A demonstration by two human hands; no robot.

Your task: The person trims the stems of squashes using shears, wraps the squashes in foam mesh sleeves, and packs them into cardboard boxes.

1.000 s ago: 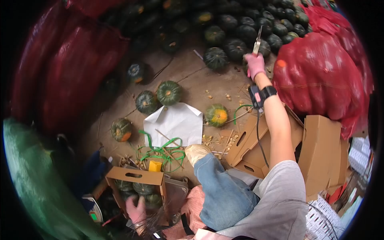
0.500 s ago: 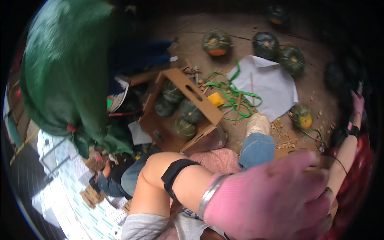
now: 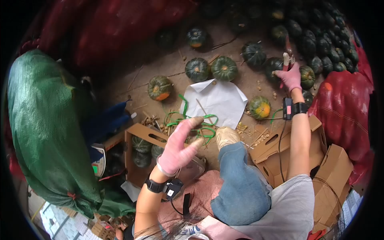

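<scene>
My left hand (image 3: 179, 147), in a pink glove, is raised in front of a cardboard box (image 3: 145, 134) with green pumpkins (image 3: 141, 158) inside. Its fingers are apart and nothing is in them. Out to the right, my right hand (image 3: 291, 77), also gloved in pink, is closed on red-handled shears (image 3: 287, 59). The shears point up toward the pumpkin pile, beside a dark green pumpkin (image 3: 274, 67) and a striped one (image 3: 307, 77). Further left, two green pumpkins (image 3: 197, 69) (image 3: 224, 68) sit at the edge of a white sheet (image 3: 215, 100).
Green ribbon (image 3: 209, 133) and stem scraps lie by my shoe (image 3: 227, 137). An orange-green pumpkin (image 3: 259, 107) sits right of the sheet. Open cardboard boxes (image 3: 331, 182) stand at right. Red mesh sacks (image 3: 341, 116) and a green sack (image 3: 48, 128) flank the floor.
My left hand has drawn back from close to the camera to near the box. My right hand still holds the shears. The view has swung back to the right.
</scene>
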